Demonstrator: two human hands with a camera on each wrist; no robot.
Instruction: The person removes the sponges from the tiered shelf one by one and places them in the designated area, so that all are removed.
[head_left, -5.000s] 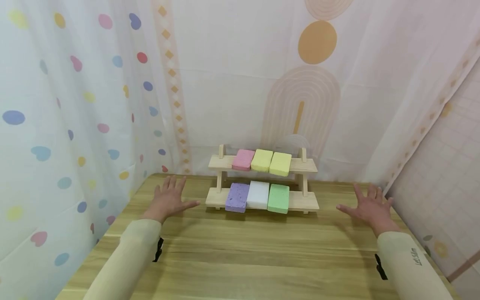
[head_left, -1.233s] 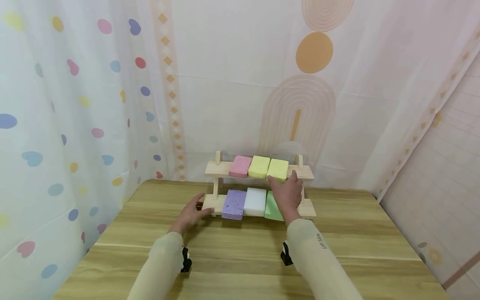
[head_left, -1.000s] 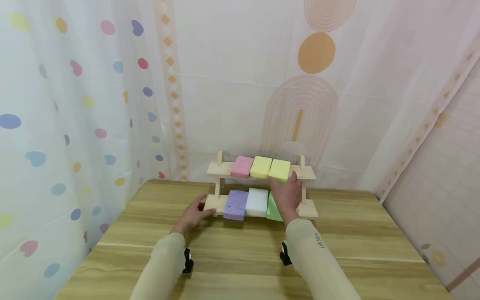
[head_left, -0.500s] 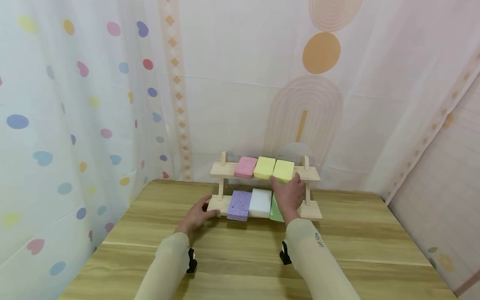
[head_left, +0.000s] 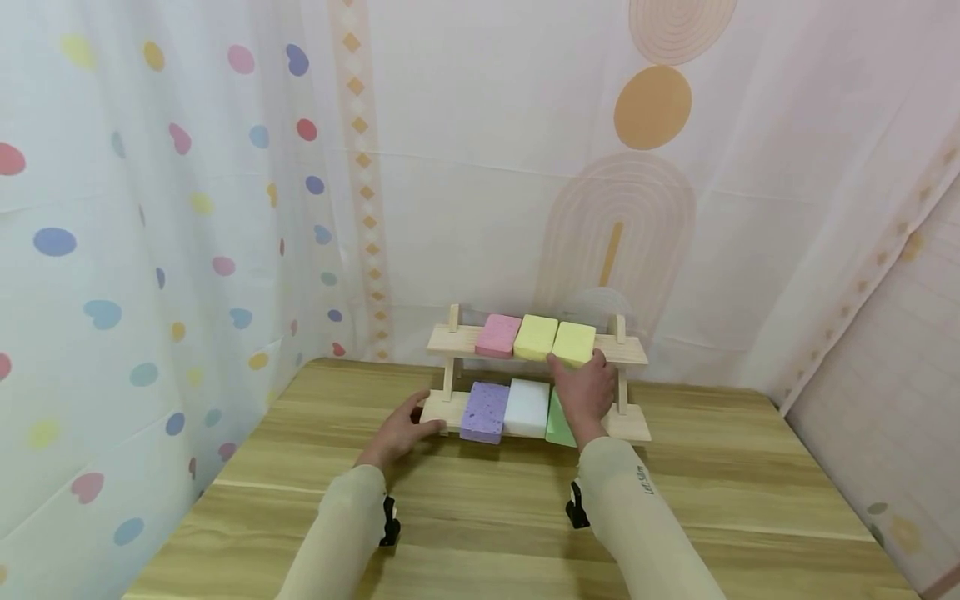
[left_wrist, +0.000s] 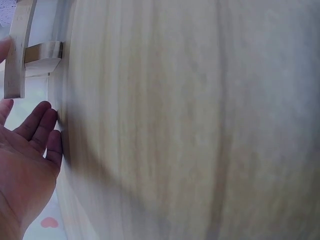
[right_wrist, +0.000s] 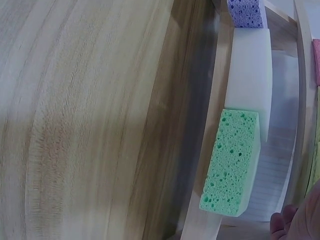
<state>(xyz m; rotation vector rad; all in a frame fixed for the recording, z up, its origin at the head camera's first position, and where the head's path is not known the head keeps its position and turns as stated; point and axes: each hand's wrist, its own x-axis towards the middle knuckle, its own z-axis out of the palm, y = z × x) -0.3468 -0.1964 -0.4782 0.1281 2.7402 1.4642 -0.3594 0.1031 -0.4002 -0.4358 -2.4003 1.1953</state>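
From the head view, a two-tier pale wooden rack (head_left: 632, 423) stands on a wood-grained tabletop (head_left: 480, 521). The rightmost yellow oblong sponge (head_left: 574, 340) lies on the upper shelf beside a second yellow oblong sponge (head_left: 536, 336), then a pink oblong sponge (head_left: 498, 335). Being at the row's end, its outer side is free for fingers. The right hand (head_left: 587, 392) reaches over the green oblong sponge (head_left: 559, 427) below, thumb and fingers set narrow on either side of the yellow sponge's near end, pinching it. The left hand (head_left: 400, 433) has its thumb on the lower shelf's left end, probably to steady the rack.

The left wrist view shows that thumb against the plank and the other fingers loosely parted, not wrapped round the wood.

In the right wrist view, the porous green sponge lies beside a smooth white foam block (right_wrist: 250, 70), with a speckled purple sponge (right_wrist: 246, 12) beyond. Only a sliver of the yellow row shows at the edge, so the pinch's firmness can't be told here.
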